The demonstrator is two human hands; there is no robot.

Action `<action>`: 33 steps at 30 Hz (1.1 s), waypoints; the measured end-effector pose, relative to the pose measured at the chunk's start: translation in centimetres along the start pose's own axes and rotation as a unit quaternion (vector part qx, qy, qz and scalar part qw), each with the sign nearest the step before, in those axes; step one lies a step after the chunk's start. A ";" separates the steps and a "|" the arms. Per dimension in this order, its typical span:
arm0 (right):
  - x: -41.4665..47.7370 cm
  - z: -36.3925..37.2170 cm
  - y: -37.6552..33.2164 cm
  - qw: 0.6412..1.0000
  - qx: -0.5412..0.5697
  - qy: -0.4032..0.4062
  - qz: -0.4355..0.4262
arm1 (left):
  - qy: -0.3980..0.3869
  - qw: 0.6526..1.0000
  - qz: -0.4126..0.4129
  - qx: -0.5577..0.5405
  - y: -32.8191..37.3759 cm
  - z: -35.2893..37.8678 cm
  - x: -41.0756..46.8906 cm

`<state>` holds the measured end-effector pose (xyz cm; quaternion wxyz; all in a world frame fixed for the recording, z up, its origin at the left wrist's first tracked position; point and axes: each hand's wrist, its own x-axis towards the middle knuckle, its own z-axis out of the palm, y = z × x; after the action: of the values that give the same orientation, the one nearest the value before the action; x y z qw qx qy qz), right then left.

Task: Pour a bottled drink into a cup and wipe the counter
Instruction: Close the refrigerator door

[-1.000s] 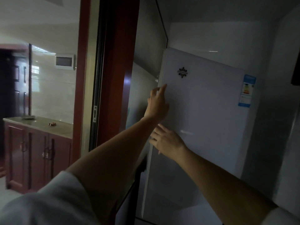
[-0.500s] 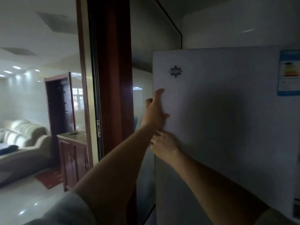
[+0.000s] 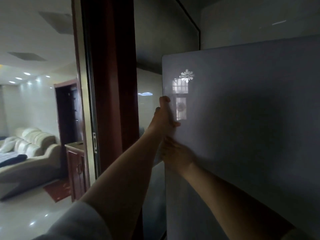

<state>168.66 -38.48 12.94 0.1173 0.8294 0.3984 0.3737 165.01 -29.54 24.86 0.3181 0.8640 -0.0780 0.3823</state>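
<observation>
head | left hand (image 3: 164,118) fingers (image 3: 163,100) grip fridge door (image 3: 242,118) edge | right hand (image 3: 174,151) grips below

A grey fridge door (image 3: 242,127) stands beside a red-brown door frame (image 3: 112,84), cream sofa (image 3: 34,142) and wooden cabinet (image 3: 77,168) beyond.

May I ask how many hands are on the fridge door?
2: the left hand grips the fridge door at its edge; the right hand, blurred, touches it just below.

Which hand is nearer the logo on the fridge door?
Left. The left hand grips the edge of the fridge door just below the logo; the right hand is lower on that edge, under the left.
</observation>
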 end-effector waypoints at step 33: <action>6.3 11.4 8.5 0.987 -0.116 0.102 -0.052 | -0.061 0.986 0.102 -0.114 -8.5 8.6 11.0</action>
<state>184.23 -38.19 12.51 0.1913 0.7456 0.4050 0.4934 181.15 -26.94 24.14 0.3685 0.8317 -0.2277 0.3474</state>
